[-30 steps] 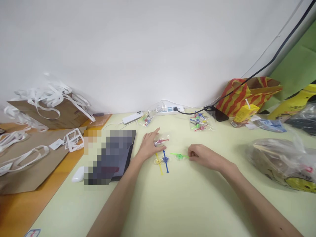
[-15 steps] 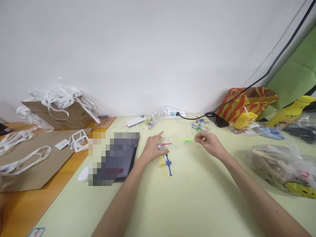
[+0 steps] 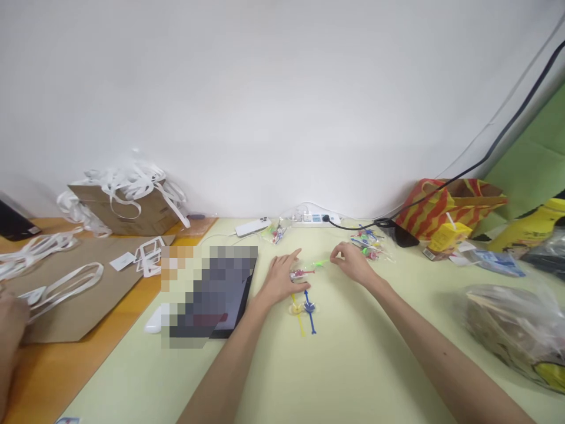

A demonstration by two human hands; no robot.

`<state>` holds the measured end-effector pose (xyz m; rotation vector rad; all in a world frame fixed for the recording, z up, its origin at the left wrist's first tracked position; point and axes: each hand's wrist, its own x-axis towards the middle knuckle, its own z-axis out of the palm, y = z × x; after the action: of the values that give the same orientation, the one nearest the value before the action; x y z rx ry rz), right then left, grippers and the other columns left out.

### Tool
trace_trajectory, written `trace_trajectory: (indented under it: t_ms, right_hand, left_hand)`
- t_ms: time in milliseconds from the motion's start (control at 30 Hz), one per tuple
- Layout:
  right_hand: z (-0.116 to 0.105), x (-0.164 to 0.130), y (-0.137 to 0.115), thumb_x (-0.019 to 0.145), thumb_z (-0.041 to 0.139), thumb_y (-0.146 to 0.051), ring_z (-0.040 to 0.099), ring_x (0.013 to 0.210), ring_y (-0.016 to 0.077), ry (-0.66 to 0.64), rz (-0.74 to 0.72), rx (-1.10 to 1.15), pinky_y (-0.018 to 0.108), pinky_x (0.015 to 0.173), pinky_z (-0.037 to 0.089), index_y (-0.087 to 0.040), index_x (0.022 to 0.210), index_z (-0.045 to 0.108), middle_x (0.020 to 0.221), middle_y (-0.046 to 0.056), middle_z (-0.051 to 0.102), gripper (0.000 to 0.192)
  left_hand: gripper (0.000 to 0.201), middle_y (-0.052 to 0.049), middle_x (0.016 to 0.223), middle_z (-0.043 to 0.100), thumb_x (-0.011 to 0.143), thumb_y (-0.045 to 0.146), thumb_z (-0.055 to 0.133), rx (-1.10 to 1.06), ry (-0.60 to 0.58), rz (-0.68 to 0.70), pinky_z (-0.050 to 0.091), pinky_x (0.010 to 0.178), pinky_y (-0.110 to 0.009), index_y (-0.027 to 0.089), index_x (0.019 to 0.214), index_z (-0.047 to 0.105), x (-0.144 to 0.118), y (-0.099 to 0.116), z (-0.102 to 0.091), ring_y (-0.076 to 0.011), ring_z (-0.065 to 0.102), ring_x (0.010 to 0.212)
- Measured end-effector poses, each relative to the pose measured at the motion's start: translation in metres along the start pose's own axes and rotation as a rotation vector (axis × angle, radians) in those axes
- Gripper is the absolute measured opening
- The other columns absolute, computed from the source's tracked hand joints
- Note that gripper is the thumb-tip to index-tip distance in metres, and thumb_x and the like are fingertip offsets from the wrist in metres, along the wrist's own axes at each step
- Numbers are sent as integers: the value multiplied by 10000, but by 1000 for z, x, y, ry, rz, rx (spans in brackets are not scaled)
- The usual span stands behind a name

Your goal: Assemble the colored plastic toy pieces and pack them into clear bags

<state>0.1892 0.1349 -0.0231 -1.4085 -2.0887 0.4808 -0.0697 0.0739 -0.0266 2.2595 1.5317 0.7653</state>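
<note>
My left hand (image 3: 282,277) rests on the table with its fingers spread. Between its thumb and forefinger lies a red arrow spinner (image 3: 305,273), seemingly with clear plastic about it. My right hand (image 3: 353,264) is closed in a pinch on the thin end of a green arrow spinner (image 3: 318,264), whose middle lies just right of the red one. Below my left thumb, a yellow arrow spinner (image 3: 297,308) and a blue arrow spinner (image 3: 309,307) lie side by side, each with a clear round disc at its centre.
Small bags of coloured parts (image 3: 368,240) lie behind my right hand. A tablet (image 3: 220,294) sits left, a phone (image 3: 252,226) and power strip (image 3: 315,217) behind. A plastic-wrapped package (image 3: 507,330) stands right. Another person's hand (image 3: 11,321) is at far left by paper bags.
My right hand has moved left toward my left hand, bringing the green spinner closer to the red one. The camera view has shifted slightly. Another person's hand has appeared at far left.
</note>
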Motion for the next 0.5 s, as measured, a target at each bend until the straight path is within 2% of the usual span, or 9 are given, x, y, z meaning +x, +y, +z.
trace_trajectory:
  t_ms: [100,267,500]
  right_hand:
    - [11,6,-5,811,656,-207,572,1060,265,41,-5,22,361,928,401,-191,775,718,1033,91,687,74]
    - [28,12,-15,822,667,-212,538,1166,290,74,10,80,420,1016,382,-201,768,747,1167,105,665,97]
    - [44,5,-22,767,730,-213,566,1214,287,-11,-5,177,414,1037,417,-211,745,783,1304,80,646,58]
  left_hand:
    - [984,-66,1271,633,667,433,851,1,2,0,317,1123,-470,277,1513,374,-1,0,0,-316,537,1230]
    - [985,-77,1281,629,669,414,847,7,5,-4,326,1115,-471,271,1517,369,-2,1,0,-321,534,1235]
    - [983,-72,1274,632,663,403,855,10,5,10,321,1121,-460,268,1510,376,-1,-1,1,-310,547,1230]
